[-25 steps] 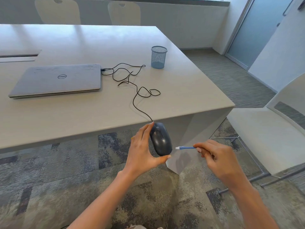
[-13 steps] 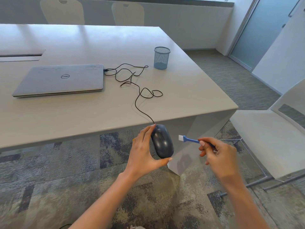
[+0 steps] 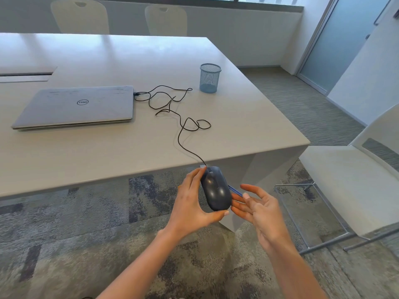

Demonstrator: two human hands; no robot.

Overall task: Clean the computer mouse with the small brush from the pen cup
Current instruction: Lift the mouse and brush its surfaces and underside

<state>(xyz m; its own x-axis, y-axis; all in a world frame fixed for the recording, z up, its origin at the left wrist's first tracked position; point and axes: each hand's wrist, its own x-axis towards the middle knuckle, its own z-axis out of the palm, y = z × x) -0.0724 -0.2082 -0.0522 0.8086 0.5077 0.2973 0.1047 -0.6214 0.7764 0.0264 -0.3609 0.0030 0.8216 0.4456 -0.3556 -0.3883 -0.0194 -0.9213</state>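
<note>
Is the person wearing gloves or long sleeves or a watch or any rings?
No. Both arms are bare as far as the picture shows, with no sleeve in view. The left hand and the right hand have no gloves. No watch, bracelet or ring shows on the wrists and fingers in view. The fingernails look short and plain.

Pretty clearly an office meeting room. A big pale conference table [image 3: 108, 147] fills most of the frame, with a closed Dell laptop [image 3: 75, 106] at middle left and a blue mesh pen cup [image 3: 209, 78] right of center. Two matching light chairs [image 3: 82, 16] sit along the top edge against the wall under a window strip, another white chair [image 3: 345, 186] is at the right. Grey patterned carpet tiles [image 3: 64, 234] cover the bottom, and there's a frosted glass door [image 3: 336, 39] at upper right.
</note>
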